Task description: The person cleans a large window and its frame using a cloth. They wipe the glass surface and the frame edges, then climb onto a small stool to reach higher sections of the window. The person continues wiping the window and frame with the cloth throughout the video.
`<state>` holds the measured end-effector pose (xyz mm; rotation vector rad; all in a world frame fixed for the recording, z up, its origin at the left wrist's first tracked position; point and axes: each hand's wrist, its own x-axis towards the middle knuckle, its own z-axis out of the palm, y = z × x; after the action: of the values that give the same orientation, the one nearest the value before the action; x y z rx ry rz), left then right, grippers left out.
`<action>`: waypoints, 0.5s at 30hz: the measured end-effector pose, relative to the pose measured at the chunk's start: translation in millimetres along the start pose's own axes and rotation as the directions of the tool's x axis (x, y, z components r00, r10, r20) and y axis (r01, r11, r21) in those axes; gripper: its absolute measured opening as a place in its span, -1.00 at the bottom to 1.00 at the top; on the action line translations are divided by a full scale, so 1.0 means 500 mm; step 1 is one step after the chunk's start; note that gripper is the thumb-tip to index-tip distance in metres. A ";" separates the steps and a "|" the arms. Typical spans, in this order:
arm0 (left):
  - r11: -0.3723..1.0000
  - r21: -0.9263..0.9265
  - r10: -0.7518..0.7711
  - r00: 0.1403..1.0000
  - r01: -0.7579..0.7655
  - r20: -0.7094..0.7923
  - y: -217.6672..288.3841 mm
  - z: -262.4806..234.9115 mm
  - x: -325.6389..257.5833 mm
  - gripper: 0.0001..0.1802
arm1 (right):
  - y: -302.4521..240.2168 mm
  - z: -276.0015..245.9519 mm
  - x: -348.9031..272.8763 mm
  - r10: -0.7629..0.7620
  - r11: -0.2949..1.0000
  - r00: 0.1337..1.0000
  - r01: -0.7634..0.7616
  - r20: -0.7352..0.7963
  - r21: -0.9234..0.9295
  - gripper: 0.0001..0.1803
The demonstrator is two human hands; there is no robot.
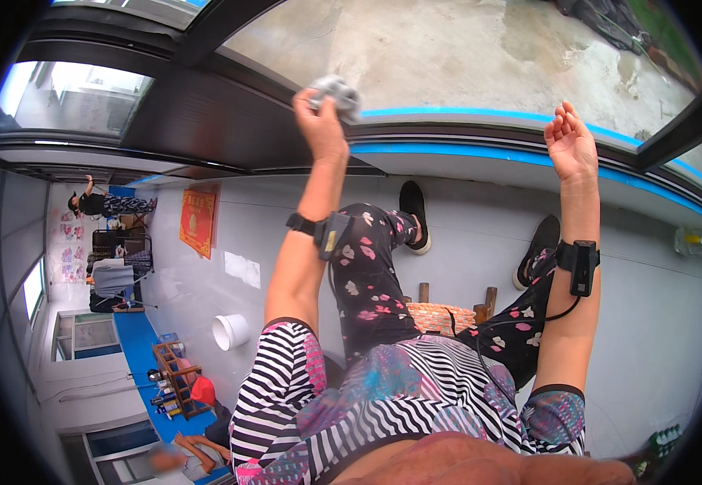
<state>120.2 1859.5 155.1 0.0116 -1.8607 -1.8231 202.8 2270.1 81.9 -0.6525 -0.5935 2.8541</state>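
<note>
My left hand (317, 129) is raised to the dark frame of a large glass pane, its fingers closed on a crumpled grey cloth (341, 97). The cloth is slightly blurred and lies against or close to the pane (440, 69); contact cannot be made out. Farther right, my right hand (571, 149) holds nothing. Its palm is turned up, its fingers loosely bent beside the blue strip (496, 151) on the dark lower frame (464, 133). Each forearm wears a black strap with a small device.
Beneath me is a wooden stool with a woven seat (441, 318). A white bucket (231, 331) stands on the grey floor to the left, near a red and gold sheet (198, 222). A clear bottle (694, 242) is at the right. Two other people are at the far left, near a blue table (142, 356).
</note>
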 end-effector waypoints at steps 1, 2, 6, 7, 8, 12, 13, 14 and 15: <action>0.994 0.013 0.111 0.991 -0.111 -0.071 0.067 0.009 0.024 -0.69 | -0.002 0.000 -0.002 0.001 1.000 1.000 -0.001 -0.002 0.004 -0.63; 0.953 0.080 0.299 0.950 -0.292 -0.095 0.122 0.012 0.047 -0.71 | 0.000 0.000 -0.002 0.008 1.000 1.000 -0.008 -0.002 0.004 -0.62; 0.700 0.459 0.644 0.762 -0.547 -0.075 0.208 0.023 0.166 -0.55 | 0.007 -0.002 -0.001 0.013 1.000 1.000 -0.013 -0.006 0.000 -0.63; 0.631 0.537 0.703 0.706 -0.559 -0.091 0.199 0.029 0.196 -0.52 | 0.008 0.000 -0.002 0.008 1.000 1.000 -0.008 -0.009 -0.005 -0.63; 0.607 0.565 0.726 0.679 -0.559 -0.109 0.179 0.043 0.195 -0.46 | 0.005 0.001 -0.001 -0.002 1.000 1.000 0.002 -0.015 -0.010 -0.64; 0.713 0.445 0.653 0.744 -0.542 -0.140 0.088 0.064 0.201 -0.41 | -0.006 -0.014 0.010 0.004 0.999 1.000 -0.004 -0.007 0.039 -0.64; 0.809 0.425 0.531 0.816 -0.407 -0.229 0.061 0.060 0.190 -0.41 | -0.006 -0.010 0.004 0.006 0.999 1.000 -0.006 0.009 0.043 -0.64; 0.815 0.424 0.516 0.828 -0.396 -0.218 0.029 0.047 0.189 -0.39 | -0.007 -0.007 0.000 0.009 0.999 1.000 -0.010 0.020 0.042 -0.64; 0.820 0.424 0.502 0.840 -0.385 -0.208 -0.003 0.034 0.185 -0.37 | -0.007 -0.004 -0.005 0.014 0.999 0.999 -0.015 0.031 0.041 -0.64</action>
<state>33.7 1841.3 187.7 -0.0068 -1.7602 -1.0654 206.1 2273.7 82.5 -0.6095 -0.5353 2.8869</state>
